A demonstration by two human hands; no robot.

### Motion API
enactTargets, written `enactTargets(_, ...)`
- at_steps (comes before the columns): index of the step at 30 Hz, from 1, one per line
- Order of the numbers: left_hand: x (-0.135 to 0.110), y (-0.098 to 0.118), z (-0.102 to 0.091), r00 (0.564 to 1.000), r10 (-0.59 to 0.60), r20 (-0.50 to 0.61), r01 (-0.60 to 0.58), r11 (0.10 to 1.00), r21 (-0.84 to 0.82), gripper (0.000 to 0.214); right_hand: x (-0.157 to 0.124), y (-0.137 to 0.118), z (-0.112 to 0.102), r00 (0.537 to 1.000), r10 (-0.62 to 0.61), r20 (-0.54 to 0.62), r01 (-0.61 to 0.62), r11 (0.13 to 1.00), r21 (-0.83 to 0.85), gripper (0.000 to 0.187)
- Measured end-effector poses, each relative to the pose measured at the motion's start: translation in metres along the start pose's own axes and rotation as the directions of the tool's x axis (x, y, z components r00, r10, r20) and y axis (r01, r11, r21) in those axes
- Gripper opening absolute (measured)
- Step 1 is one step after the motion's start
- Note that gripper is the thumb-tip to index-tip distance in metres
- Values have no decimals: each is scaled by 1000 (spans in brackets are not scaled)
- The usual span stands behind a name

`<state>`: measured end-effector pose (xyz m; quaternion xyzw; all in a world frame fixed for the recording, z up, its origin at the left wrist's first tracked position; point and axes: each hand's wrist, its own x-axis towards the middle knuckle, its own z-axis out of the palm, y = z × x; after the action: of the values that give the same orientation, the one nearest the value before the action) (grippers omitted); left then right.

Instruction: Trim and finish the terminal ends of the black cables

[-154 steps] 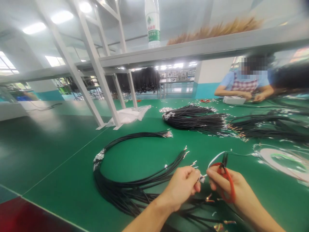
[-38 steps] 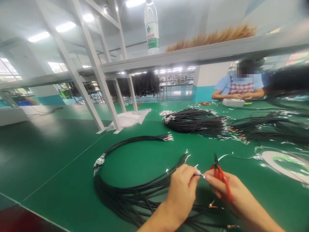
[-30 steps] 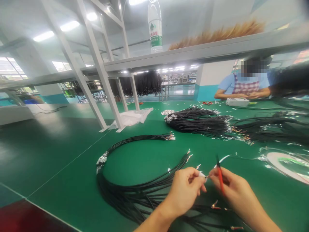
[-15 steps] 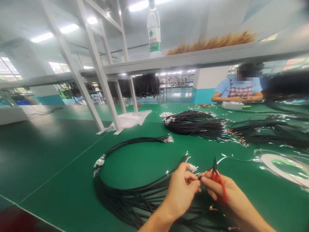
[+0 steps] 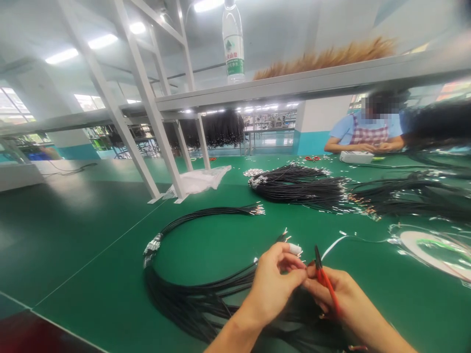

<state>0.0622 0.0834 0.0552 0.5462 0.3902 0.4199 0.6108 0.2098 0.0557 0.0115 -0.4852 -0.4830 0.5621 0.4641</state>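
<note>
My left hand (image 5: pixel 274 284) is closed in a pinch on the end of a thin black wire, its fingertips meeting those of my right hand (image 5: pixel 333 294). A white cap covers the left forefinger's tip. My right hand is wrapped round red-handled scissors (image 5: pixel 326 284), black blades pointing up. Both hands hover over a looped bundle of black wires (image 5: pixel 191 294) with metal terminals, lying on the green table (image 5: pixel 91 255).
More black wire bundles (image 5: pixel 301 189) lie further back and to the right. A white reel (image 5: pixel 434 250) sits at the right edge. A white shelf frame (image 5: pixel 147 113) stands on the table with a bottle (image 5: pixel 232 41) on top. Another person (image 5: pixel 371 132) works opposite.
My hands have stayed together at the wire's end, shifting a little left. The scissors have swung from lying across my right palm to pointing upward.
</note>
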Motion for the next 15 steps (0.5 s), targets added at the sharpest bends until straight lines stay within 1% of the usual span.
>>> enactTargets(3, 2, -2, -1, 999, -15, -43, 14, 999, -36, 32, 0, 0, -2, 1000, 11, 7, -11, 999, -35, 38)
enactTargets(8, 2, -3, -2, 995, -28, -97, 23, 998, -52, 33, 3, 8, -6, 1000, 16, -2, -16, 997, -71, 44)
enactTargets(12, 2, -5, 0, 994, -58, -88, 52, 996, -71, 28, 5, 6, -2, 1000, 13, -16, -16, 988, -154, 50)
enactTargets(15, 1, -6, 1, 995, -64, -80, 58, 996, -71, 23, 3, -5, -7, 999, -11, -30, 4, 971, -238, 50)
